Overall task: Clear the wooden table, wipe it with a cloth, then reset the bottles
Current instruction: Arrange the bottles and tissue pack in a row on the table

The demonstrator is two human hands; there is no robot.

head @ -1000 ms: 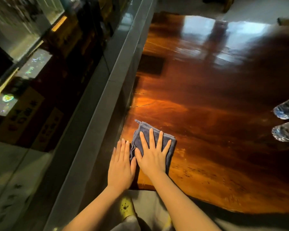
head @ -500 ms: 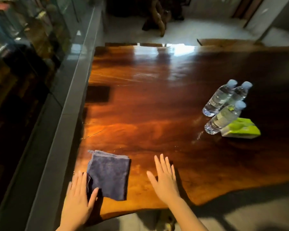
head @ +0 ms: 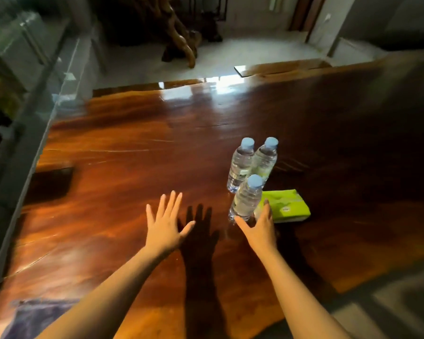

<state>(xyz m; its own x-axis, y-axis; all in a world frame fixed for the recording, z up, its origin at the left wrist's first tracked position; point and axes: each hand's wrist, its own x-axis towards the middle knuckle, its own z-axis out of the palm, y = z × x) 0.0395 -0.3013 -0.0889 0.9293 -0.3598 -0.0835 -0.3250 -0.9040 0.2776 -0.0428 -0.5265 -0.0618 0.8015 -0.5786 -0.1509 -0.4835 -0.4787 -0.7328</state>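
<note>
Three clear water bottles with pale blue caps stand close together on the glossy wooden table (head: 123,182): a near bottle (head: 246,198) and two behind it (head: 240,165) (head: 264,159). My right hand (head: 258,228) is spread open around the base of the near bottle, its fingertips at the bottle's foot; no closed grip shows. My left hand (head: 165,222) hovers over the table to the left, fingers spread, holding nothing. The grey-purple cloth (head: 37,316) lies flat at the table's near left corner, partly hidden by my left forearm.
A green tissue pack (head: 288,207) lies just right of the near bottle, touching my right hand's far side. A glass-fronted case (head: 34,77) runs along the table's left edge. A dark rectangular recess (head: 52,183) sits in the tabletop at left. A wood sculpture (head: 179,45) stands on the floor beyond.
Both hands have left the cloth and reached forward and right toward the bottles. The cloth stays at the near left corner. The view has swung up and right.
</note>
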